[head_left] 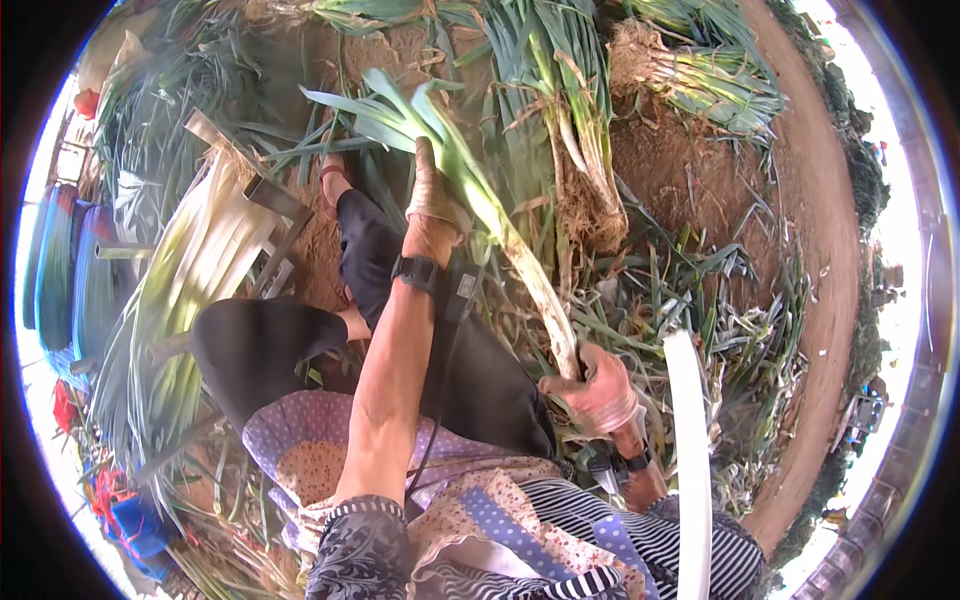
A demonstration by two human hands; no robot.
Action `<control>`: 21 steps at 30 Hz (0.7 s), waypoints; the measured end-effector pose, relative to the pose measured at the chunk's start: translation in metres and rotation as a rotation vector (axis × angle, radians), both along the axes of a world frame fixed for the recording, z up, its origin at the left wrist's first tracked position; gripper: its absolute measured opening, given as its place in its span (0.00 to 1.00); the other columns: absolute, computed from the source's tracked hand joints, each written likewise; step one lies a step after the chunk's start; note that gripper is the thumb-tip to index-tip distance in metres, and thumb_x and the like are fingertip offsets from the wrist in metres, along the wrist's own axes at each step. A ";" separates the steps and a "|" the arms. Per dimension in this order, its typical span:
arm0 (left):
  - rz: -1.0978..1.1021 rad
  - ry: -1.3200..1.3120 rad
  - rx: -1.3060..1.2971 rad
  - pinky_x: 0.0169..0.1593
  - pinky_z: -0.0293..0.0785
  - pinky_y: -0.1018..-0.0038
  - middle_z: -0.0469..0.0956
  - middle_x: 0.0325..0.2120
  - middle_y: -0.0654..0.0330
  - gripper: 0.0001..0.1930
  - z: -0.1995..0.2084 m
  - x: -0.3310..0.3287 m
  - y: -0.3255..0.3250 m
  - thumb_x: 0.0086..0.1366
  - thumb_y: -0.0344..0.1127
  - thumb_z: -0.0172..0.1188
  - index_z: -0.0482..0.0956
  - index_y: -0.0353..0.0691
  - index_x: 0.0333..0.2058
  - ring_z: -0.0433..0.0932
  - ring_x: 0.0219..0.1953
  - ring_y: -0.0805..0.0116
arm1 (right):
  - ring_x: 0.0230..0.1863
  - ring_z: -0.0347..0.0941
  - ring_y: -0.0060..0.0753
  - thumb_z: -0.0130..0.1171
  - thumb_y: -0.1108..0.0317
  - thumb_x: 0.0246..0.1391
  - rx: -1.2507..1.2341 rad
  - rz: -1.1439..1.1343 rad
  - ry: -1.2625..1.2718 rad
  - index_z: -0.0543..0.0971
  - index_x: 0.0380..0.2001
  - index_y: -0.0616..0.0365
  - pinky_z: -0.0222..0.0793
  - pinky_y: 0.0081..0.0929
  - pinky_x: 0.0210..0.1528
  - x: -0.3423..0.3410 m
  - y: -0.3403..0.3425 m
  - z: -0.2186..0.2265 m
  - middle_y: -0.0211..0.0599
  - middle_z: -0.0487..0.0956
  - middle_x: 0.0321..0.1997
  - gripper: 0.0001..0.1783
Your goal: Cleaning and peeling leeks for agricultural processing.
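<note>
A long leek (500,225) slants across in front of me, green leaves at the upper left and pale, dry-skinned lower end at the lower right. My left hand (432,195), in a worn light glove, is closed around it near the leaves; some fingers are hidden behind the stalk. My right hand (603,392), in a pinkish glove, grips the lower end, with fingers wrapped round it. Peeled leeks (190,240) with pale, clean stems lie in a metal rack (278,198) to my left.
Unpeeled leek bundles (580,130) with rooty ends lie ahead, and another bundle (700,80) is at the far right. Leaf scraps (740,350) cover the ground to the right. A white tube (688,460) stands beside my right arm. Blue strips (75,270) hang at far left.
</note>
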State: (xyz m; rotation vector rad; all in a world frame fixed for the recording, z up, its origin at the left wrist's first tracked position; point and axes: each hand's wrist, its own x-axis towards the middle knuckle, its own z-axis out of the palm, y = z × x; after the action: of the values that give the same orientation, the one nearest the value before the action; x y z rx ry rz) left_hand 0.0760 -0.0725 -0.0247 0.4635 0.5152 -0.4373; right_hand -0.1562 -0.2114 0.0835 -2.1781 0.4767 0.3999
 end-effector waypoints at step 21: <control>0.028 -0.442 0.053 0.51 0.70 0.57 0.75 0.32 0.55 0.22 0.001 -0.001 0.023 0.56 0.54 0.58 0.72 0.39 0.36 0.75 0.36 0.60 | 0.18 0.65 0.21 0.49 0.63 0.55 1.010 -0.106 -0.618 0.75 0.34 0.58 0.65 0.21 0.21 0.160 0.003 -0.104 0.29 0.71 0.20 0.10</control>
State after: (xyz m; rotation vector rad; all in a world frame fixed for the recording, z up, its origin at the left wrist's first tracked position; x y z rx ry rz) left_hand 0.0752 -0.0496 -0.0236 0.5844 0.1059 -0.2820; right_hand 0.0037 -0.2082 -0.0206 -1.1812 0.0040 -0.1093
